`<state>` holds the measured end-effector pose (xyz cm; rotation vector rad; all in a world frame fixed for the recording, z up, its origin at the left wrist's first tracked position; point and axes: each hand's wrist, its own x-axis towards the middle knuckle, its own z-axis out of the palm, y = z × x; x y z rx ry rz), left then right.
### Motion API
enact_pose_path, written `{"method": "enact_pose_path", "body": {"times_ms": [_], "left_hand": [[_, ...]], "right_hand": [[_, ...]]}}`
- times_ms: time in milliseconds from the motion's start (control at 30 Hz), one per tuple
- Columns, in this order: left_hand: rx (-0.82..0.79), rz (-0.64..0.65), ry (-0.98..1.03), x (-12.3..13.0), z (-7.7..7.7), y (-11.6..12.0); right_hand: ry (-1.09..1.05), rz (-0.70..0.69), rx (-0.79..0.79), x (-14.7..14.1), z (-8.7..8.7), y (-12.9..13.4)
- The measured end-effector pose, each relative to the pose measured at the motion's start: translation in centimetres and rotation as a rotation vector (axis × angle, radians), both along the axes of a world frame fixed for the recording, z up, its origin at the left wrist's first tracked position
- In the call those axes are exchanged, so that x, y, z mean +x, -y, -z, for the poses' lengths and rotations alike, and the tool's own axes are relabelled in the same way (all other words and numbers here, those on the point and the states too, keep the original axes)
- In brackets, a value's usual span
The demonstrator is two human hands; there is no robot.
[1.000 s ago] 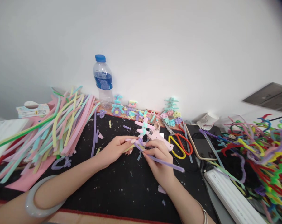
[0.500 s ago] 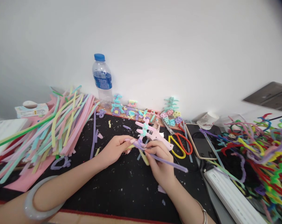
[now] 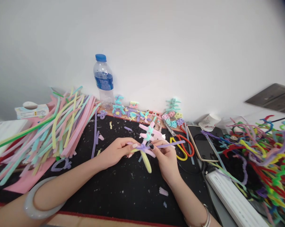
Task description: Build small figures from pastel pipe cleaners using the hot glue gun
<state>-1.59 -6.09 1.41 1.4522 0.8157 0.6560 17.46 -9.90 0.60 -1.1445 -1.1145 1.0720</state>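
Between my two hands, above the black mat, is a pipe-cleaner figure (image 3: 149,134) in pink, mint, purple and yellow. My left hand (image 3: 120,151) is closed, thumb and fingers pinching its left side where yellow and purple strands meet. A purple pipe cleaner (image 3: 170,144) crosses the figure's middle and sticks out to the right; my right hand (image 3: 164,156) pinches it close to the join. A yellow folded strand (image 3: 146,161) hangs down between the hands. Just behind the figure lies a pink tool (image 3: 157,136), mostly covered.
Scissors (image 3: 182,146) with red and yellow handles lie right of the hands, beside a phone (image 3: 205,146). Pastel pipe cleaners (image 3: 71,126) are heaped at left, coloured ones (image 3: 272,164) at right. A bottle (image 3: 103,78) and small finished pieces (image 3: 173,115) stand along the wall. A white power strip (image 3: 236,198) lies front right.
My right hand has shifted its pinch up near the join. The purple pipe cleaner swung from pointing down-right to nearly level, and the yellow strand now shows more fully.
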Motion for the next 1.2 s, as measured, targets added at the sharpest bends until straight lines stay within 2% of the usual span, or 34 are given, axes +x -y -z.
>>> {"method": "enact_pose_path", "body": {"times_ms": [133,233,467,567,767,1033,1200], "left_hand": [[-0.052,0.045,0.021,-0.06,0.17,-0.03],[-0.112,0.059,0.043,0.05,0.23,0.00],[-0.196,-0.042,0.087,0.25,0.33,0.10],[-0.224,-0.020,0.116,0.23,0.32,0.14],[-0.299,0.049,0.185,0.21,0.66,0.37],[-0.471,0.051,0.244,0.22,0.65,0.42],[-0.404,0.092,0.184,0.21,0.28,0.42]], "right_hand": [[-0.170,-0.075,-0.136,0.00,0.34,-0.18],[-0.199,-0.092,-0.148,-0.15,0.35,-0.11],[-0.206,-0.171,-0.174,-0.54,0.42,0.23],[-0.296,-0.187,-0.214,-0.57,0.25,0.31],[-0.406,-0.350,-0.341,-0.57,0.01,0.40],[-0.413,-0.294,-0.331,-0.49,0.08,0.26],[-0.414,-0.358,-0.342,-0.36,0.15,0.23]]}}
